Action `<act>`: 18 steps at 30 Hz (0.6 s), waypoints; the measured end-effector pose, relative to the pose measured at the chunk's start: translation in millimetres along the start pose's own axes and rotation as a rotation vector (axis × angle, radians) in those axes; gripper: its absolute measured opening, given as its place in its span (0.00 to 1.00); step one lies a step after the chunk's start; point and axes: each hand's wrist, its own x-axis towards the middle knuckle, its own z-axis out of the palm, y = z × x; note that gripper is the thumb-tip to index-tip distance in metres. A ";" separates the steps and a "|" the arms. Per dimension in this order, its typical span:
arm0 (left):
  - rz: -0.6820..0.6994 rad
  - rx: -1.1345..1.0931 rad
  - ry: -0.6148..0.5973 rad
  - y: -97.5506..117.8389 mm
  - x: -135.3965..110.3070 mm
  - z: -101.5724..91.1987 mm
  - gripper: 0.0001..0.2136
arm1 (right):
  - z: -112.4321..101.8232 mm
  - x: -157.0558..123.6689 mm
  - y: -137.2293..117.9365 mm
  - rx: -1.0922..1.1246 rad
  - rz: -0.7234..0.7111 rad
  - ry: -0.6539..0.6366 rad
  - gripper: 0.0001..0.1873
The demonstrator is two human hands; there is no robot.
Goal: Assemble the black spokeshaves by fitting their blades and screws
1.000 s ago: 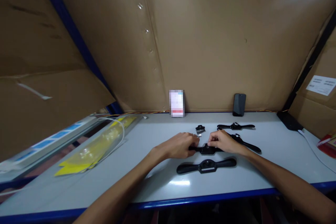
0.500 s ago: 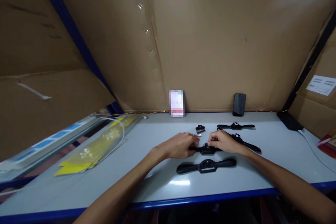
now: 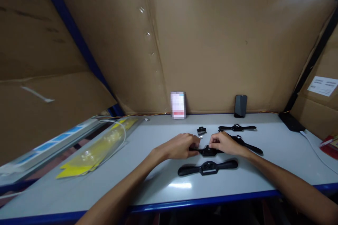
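Observation:
In the head view, my left hand [image 3: 183, 145] is closed round the left handle of a black spokeshave [image 3: 209, 151] on the table. The fingers of my right hand [image 3: 225, 143] are pinched together at the middle of this tool, beside its round screw; the exact part between the fingertips is hidden. Nearer the table's front edge lies another black spokeshave body [image 3: 209, 167] with a slot in its middle. Beyond my hands sit a small black cap piece [image 3: 201, 129] and a small shiny metal part [image 3: 200, 137].
Two more spokeshaves, one at the back [image 3: 237, 127] and one by my right wrist [image 3: 250, 146], lie to the right. A phone [image 3: 240, 106] leans on the cardboard wall [image 3: 211, 42]. Left are yellow sheets in clear plastic [image 3: 97, 151] and a power strip [image 3: 52, 144].
The view has shifted very slightly. Both hands stay on the same spokeshave, with hardly any visible movement of the fingers.

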 end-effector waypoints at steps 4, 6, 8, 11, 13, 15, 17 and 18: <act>-0.145 -0.010 0.186 -11.6 3.7 0.4 0.08 | 0.7 -0.1 0.0 -0.007 -0.005 -0.008 0.04; -0.207 0.032 0.227 -17.9 6.9 3.2 0.11 | 0.4 -0.8 -2.7 -0.023 -0.018 0.003 0.06; -0.236 0.075 0.208 -23.5 10.0 7.6 0.14 | -0.2 -1.8 -5.9 -0.036 -0.034 0.034 0.08; -0.221 0.088 0.162 -29.7 13.7 15.2 0.17 | -1.1 -3.0 -8.3 -0.057 -0.050 0.113 0.10; -0.182 0.060 0.160 -32.4 15.7 19.7 0.17 | -1.5 -3.1 -7.6 -0.070 -0.063 0.162 0.11; -0.151 0.035 0.170 -33.9 17.7 23.3 0.16 | -1.5 -2.7 -5.7 -0.079 -0.079 0.187 0.12; -0.152 0.032 0.164 -33.9 19.6 26.0 0.13 | -1.3 -2.1 -3.8 -0.089 -0.085 0.202 0.12; -0.160 0.038 0.158 -33.4 20.4 27.0 0.12 | -1.3 -1.9 -3.1 -0.099 -0.084 0.206 0.12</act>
